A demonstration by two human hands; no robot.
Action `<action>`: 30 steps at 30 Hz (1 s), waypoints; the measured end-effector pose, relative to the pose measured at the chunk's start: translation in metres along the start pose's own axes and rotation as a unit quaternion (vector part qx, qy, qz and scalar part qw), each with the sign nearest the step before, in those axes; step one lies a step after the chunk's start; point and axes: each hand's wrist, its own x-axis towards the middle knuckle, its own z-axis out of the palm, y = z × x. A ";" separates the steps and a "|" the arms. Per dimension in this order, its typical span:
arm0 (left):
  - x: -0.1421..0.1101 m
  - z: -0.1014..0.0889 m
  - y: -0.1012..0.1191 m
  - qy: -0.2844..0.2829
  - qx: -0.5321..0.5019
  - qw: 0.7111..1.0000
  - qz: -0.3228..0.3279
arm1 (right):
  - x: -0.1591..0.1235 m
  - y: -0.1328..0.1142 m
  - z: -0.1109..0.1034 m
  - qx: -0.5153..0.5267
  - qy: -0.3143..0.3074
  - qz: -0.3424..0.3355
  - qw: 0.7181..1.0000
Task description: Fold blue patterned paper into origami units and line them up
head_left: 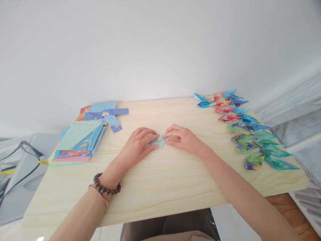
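Observation:
Between my two hands, at the middle of the table, lies a small folded piece of pale green and blue paper (161,142). My left hand (140,144) pinches its left end with thumb and fingers. At its right end, my right hand (182,139) has thumb and fingertips closed on the paper. The fingers partly cover the paper, so its full shape is hidden. A dark beaded bracelet and a copper-coloured bangle circle my left wrist.
A stack of coloured paper sheets (80,137) lies on the left, with blue paper strips (116,112) behind it. Several folded paper boats (250,134) stand in rows at the right of the wooden table (155,187). Cables (31,150) lie beyond the left edge; a white wall rises behind.

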 end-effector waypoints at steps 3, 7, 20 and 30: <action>-0.001 -0.001 0.000 -0.007 0.019 1.000 0.000 | 0.002 0.004 0.004 -0.015 0.015 -0.010 1.000; 0.000 -0.001 0.001 0.001 0.040 0.999 0.007 | 0.003 0.005 0.005 -0.017 0.023 -0.001 1.000; 0.000 -0.003 0.010 0.076 -0.220 0.956 -0.177 | 0.007 -0.010 0.013 0.027 0.086 0.052 0.995; 0.005 -0.001 0.006 0.034 -0.124 0.978 -0.162 | 0.010 -0.012 0.015 -0.064 0.046 0.049 0.996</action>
